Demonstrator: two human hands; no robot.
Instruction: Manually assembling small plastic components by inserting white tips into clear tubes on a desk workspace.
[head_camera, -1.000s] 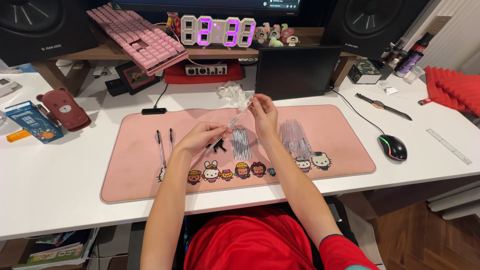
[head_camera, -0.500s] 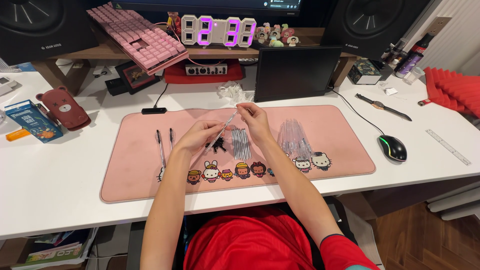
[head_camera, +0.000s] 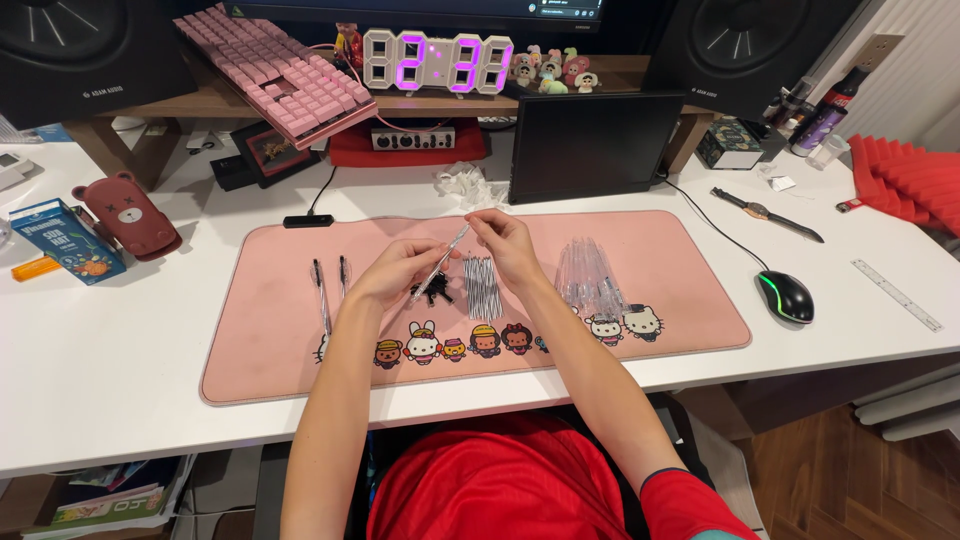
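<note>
head view | left hand (head_camera: 398, 270) + right hand (head_camera: 505, 245) both pinch one clear pen barrel (head_camera: 444, 258), slanted between them above pink desk mat (head_camera: 280, 330) | black pen tips (head_camera: 432, 294) just below it | refills (head_camera: 481, 287) right of tips | clear barrels (head_camera: 590, 275) farther right | two assembled pens (head_camera: 330, 285) left

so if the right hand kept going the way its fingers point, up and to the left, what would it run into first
Probably the left hand. The right hand points its fingertips toward it, and both pinch the same clear pen tube, so almost no gap lies between them. Beyond that comes bare pink desk mat; depth is hard to judge.
</note>
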